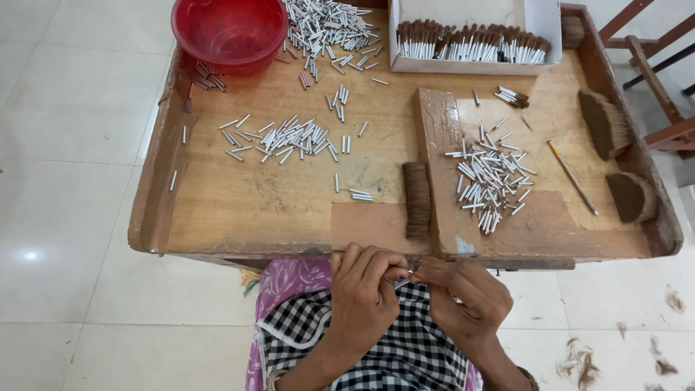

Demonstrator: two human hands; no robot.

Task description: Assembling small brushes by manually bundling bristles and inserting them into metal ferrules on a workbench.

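Note:
My left hand (365, 293) and my right hand (463, 293) meet in front of my lap, just below the near edge of the wooden work table (275, 210). Together their fingertips pinch a small silver metal tube (404, 281); whether hair sits in it I cannot tell. Both hands hover over a black-and-white checked cloth (391, 347) on my lap. Nearest on the table lies a flat bundle of brown hair (417, 199) beside a raised wooden board (441, 166).
Loose silver tubes lie in piles at the middle (289, 137), the right (489, 181) and the back (329, 29). A red plastic bowl (230, 32) stands back left. A white box (474, 40) holds finished brush heads. Hair tufts (604, 123) and a thin stick (572, 177) lie at right.

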